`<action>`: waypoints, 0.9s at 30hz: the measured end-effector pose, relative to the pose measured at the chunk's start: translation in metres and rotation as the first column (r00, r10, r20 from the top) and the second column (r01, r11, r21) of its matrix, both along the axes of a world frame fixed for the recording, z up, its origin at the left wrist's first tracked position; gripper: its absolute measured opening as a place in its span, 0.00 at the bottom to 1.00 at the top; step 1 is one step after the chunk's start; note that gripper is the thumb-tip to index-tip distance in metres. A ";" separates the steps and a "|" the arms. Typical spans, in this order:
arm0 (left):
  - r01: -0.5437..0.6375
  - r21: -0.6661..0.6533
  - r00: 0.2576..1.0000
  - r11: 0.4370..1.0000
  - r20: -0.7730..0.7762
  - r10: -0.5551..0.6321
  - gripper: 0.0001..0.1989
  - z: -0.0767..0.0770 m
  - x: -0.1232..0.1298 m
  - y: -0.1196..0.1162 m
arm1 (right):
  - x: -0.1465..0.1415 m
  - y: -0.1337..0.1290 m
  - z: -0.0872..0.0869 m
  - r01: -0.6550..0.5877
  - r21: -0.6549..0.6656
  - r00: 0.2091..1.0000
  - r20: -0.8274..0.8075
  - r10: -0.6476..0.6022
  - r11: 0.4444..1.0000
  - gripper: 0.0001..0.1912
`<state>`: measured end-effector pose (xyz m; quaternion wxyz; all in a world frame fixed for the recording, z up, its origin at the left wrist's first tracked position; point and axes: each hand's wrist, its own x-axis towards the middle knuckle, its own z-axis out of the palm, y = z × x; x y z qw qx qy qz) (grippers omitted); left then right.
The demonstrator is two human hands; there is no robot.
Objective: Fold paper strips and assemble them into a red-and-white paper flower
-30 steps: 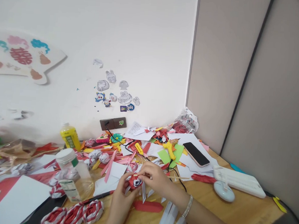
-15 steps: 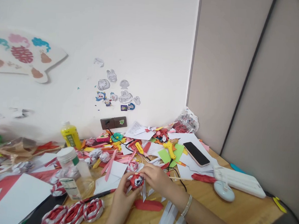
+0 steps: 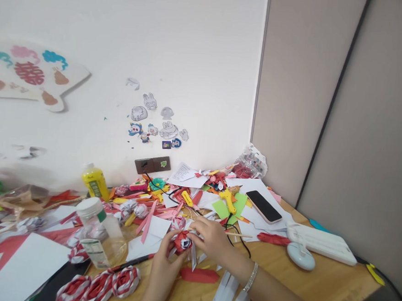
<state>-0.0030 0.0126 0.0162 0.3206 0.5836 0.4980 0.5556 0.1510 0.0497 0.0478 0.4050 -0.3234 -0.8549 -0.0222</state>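
A small rolled paper flower in red and white, with a dark spot at its centre, sits between the thumb and fingers of my left hand. My right hand is at the flower's right side, with its fingertips against the paper. A thin wooden stick passes through my right hand and sticks out to the right; its other end is hidden by the fingers. Below my hands lies a red paper strip, and folded white paper strips are near the right wrist.
Red-and-white twisted paper rings and a clear jar stand at left, before a yellow bottle. Behind my hands are paper scraps and a yellow glue gun with its cord. A phone and white device are at right.
The flower has turned a little in my left hand, showing more red on top. My right fingers have shifted slightly, and the stick's outer end sits a bit higher and further left.
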 end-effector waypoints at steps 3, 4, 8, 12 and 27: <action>-0.010 0.001 0.999 1.000 -0.033 0.010 0.19 -0.001 -0.001 0.000 | -0.001 0.000 0.000 0.007 0.008 1.000 0.025 -0.007 1.000 0.09; -0.015 0.000 0.999 1.000 -0.041 0.015 0.19 -0.001 -0.002 0.000 | -0.001 -0.001 0.000 0.006 0.013 0.999 0.032 -0.006 1.000 0.10; -0.030 0.014 0.998 0.999 -0.049 0.030 0.19 -0.002 -0.002 0.001 | -0.003 -0.001 -0.001 -0.001 0.078 0.999 0.053 -0.003 0.997 0.11; -0.033 0.035 0.998 0.999 -0.055 0.035 0.19 -0.003 -0.002 0.002 | -0.003 -0.003 0.000 0.009 0.117 0.996 0.087 -0.020 0.993 0.13; -0.050 0.053 0.997 0.997 -0.053 0.053 0.19 -0.008 -0.004 0.004 | -0.004 -0.005 0.003 0.057 0.103 0.996 0.069 -0.064 0.993 0.11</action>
